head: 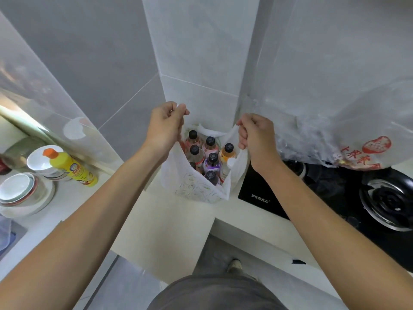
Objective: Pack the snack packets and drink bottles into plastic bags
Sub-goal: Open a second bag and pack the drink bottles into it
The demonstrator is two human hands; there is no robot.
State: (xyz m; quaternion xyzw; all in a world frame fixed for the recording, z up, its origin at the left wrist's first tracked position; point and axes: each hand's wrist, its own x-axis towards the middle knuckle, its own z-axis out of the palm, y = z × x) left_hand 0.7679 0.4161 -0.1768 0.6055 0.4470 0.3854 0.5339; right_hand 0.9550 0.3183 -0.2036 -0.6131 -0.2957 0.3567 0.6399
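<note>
With our left hand (165,128) and right hand (257,137) each gripping 1 handle of the bottle-filled plastic bag (196,186), we should lift evenly.

The white bag (196,186) is thin, soft plastic, faintly see-through, with pale print showing on its crinkled side. The bottles (211,151) inside are clear plastic with matt black caps and glossy labels. The surface (169,222) under it is smooth, pale and lightly glossy, like polished stone. The wall tiles (201,52) behind are smooth grey with a soft sheen. To the right the hob (263,191) is glossy black glass, its burner ring (388,204) shiny metal, and a crumpled clear plastic sheet (335,130) with red print hangs over it. At the left stand a glossy yellow plastic bottle (71,167) with an orange cap and glazed white bowls (20,191).
</note>
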